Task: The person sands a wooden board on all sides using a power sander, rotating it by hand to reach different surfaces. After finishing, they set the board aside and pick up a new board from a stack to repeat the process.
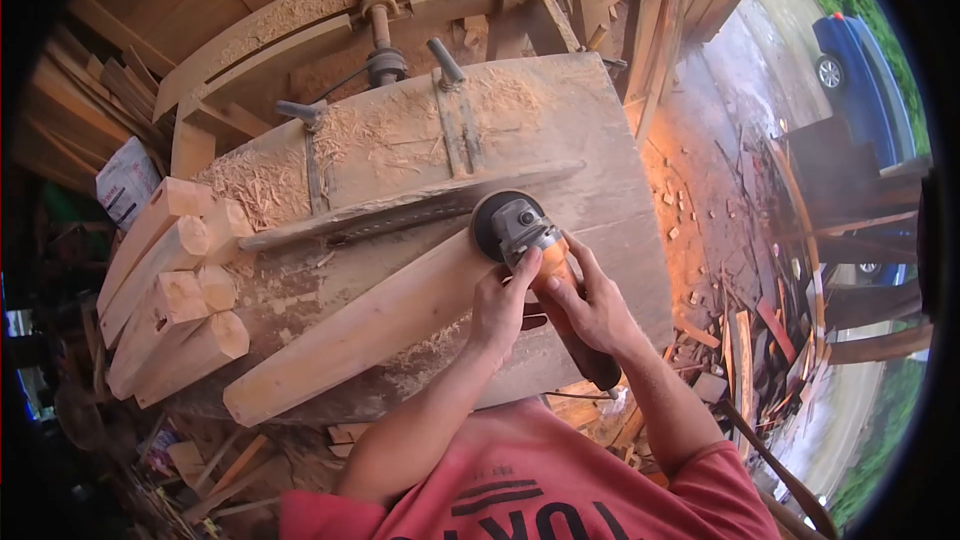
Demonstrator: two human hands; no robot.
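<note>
Both my hands grip an angle grinder [535,240] with an orange and black body. My left hand [500,305] is wrapped around its front part near the metal head. Further back along the body, my right hand [592,310] holds the handle. The grinder's round dark disc [492,225] lies at the upper right end of a long, pale, tapered wooden piece [365,330]. That piece rests slantwise on a dusty wooden worktable [625,190]. Whether the disc is turning, I cannot tell.
Several shaped wooden legs [175,285] are stacked at the table's left. A long wooden fence [410,205] crosses behind the workpiece. Shavings [260,175] and metal bars [458,130] lie beyond it. Wood scraps [740,350] litter the ground at right. A blue vehicle [868,90] stands outside.
</note>
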